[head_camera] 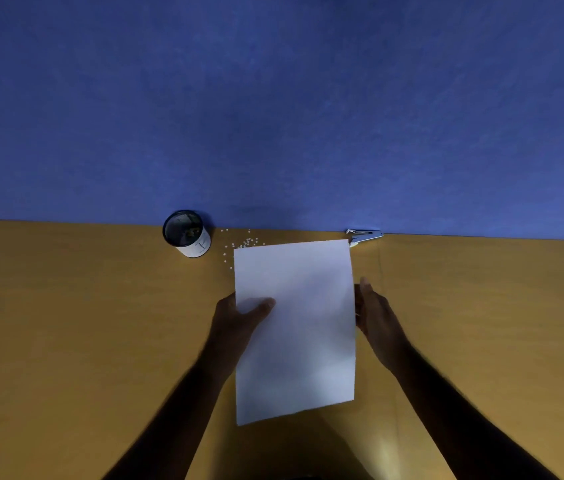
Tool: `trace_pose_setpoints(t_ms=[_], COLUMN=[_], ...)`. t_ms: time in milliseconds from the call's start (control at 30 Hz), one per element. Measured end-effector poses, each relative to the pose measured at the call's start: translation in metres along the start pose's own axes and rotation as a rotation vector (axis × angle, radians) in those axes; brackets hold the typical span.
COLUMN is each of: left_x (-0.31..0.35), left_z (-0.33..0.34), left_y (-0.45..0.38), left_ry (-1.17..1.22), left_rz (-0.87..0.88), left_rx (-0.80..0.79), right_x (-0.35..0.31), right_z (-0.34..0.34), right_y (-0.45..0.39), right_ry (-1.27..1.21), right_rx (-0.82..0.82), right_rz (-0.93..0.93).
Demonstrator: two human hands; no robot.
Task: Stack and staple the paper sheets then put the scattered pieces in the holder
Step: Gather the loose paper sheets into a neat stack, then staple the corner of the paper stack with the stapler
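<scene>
White paper sheets (294, 327) are held lifted over the middle of the wooden table (66, 323). My left hand (239, 317) grips their left edge, thumb on top. My right hand (376, 320) presses flat against their right edge, fingers straight. A metal stapler (363, 235) lies at the back of the table against the blue wall, just past the sheets' top right corner. Small white scattered pieces (244, 244) lie behind the sheets' top left corner. A round holder (187, 233), dark inside with a white wall, stands to the left of the pieces.
A blue wall (273, 98) rises directly behind the table's back edge. Bare wooden surface stretches to the left and right of my arms.
</scene>
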State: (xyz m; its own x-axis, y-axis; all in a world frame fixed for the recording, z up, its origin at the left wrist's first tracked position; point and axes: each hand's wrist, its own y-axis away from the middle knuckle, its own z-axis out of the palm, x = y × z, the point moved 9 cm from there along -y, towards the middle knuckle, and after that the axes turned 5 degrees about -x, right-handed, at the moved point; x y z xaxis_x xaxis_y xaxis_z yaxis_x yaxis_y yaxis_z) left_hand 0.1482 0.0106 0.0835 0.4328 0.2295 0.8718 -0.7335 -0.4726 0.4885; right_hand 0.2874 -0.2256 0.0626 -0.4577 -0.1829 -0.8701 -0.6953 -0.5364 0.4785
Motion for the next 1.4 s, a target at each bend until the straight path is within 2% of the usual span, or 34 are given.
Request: trace_pose_setpoints(t_ms=[100, 200, 300, 367, 467, 567, 700, 1167, 1300, 1400], left_x=[0.001, 0.005, 0.003, 0.004, 0.005, 0.005, 0.0, 0.002, 0.004, 0.007], left_z=[-0.002, -0.004, -0.001, 0.0, 0.005, 0.01, 0.012, 0.007, 0.007, 0.007], left_y=[-0.007, -0.013, -0.019, -0.022, -0.026, -0.029, -0.033, -0.03, -0.023, -0.014], left_ry=[0.001, -0.02, 0.005, 0.023, 0.05, 0.05, 0.01, -0.05, -0.05, -0.057], left_rz=[0.002, 0.003, -0.034, -0.04, -0.037, -0.045, -0.081, -0.036, -0.047, -0.061], left_rx=[0.006, 0.023, 0.011, 0.015, -0.021, -0.06, -0.066, -0.051, -0.066, -0.074], right_x=[-0.002, -0.006, -0.02, -0.029, -0.036, -0.044, -0.042, -0.024, -0.021, -0.013], right_z=[-0.023, -0.052, -0.073, -0.077, -0.082, -0.077, -0.077, -0.067, -0.067, -0.07], right_y=[-0.033, -0.07, -0.099, -0.118, -0.139, -0.146, -0.152, -0.142, -0.13, -0.122], right_ry=[0.183, 0.646, 0.957, 1.131, 1.275, 1.408, 1.474, 1.575, 1.414, 1.158], right_rx=[0.042, 0.1, 0.162, 0.143, 0.133, 0.133, 0.163, 0.246, 0.277, 0.232], right_rz=[-0.044, -0.053, -0.083, -0.132, -0.131, -0.215, -0.233, -0.18, -0.132, -0.096])
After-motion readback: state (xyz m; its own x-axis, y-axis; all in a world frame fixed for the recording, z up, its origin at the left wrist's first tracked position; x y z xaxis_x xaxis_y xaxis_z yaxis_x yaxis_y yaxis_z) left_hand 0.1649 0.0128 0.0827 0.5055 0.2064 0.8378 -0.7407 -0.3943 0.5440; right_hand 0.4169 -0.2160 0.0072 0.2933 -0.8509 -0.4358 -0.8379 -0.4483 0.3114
